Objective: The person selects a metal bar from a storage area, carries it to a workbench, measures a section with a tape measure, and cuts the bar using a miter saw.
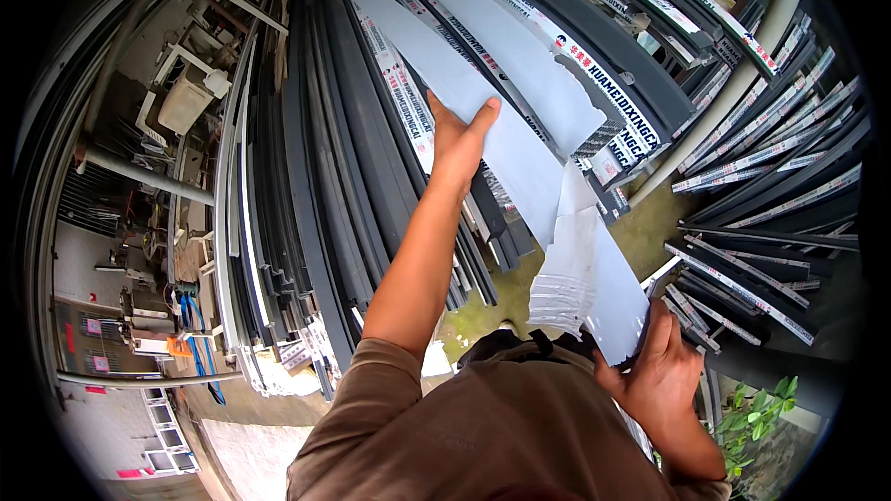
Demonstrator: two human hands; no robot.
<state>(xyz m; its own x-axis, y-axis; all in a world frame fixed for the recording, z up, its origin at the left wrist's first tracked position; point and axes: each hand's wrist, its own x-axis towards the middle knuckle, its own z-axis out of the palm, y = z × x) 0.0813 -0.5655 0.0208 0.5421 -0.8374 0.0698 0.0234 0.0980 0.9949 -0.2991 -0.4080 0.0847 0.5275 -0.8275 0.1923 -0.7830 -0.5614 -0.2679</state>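
A long, flat, pale grey metal profile [520, 162] slants from the far stack down to my right side. My left hand [459, 139] is closed round it partway along, thumb on top and fingers at its left edge. At the near end, my right hand [661, 362] grips the same profile, thumb on the near side. A loose piece of whitish wrapping film [564, 274] hangs crumpled from the profile between my hands. Just beyond lies another pale profile [548, 74] with a ragged wrapping edge.
Dark grey profiles [325, 158] lie lengthwise left of my arm. More labelled profiles [770, 148] are racked at the right, behind a pale slanted post [733, 83]. A green plant [756, 413] stands lower right. A white ladder [170, 431] and cluttered shelving [186, 250] are at the left.
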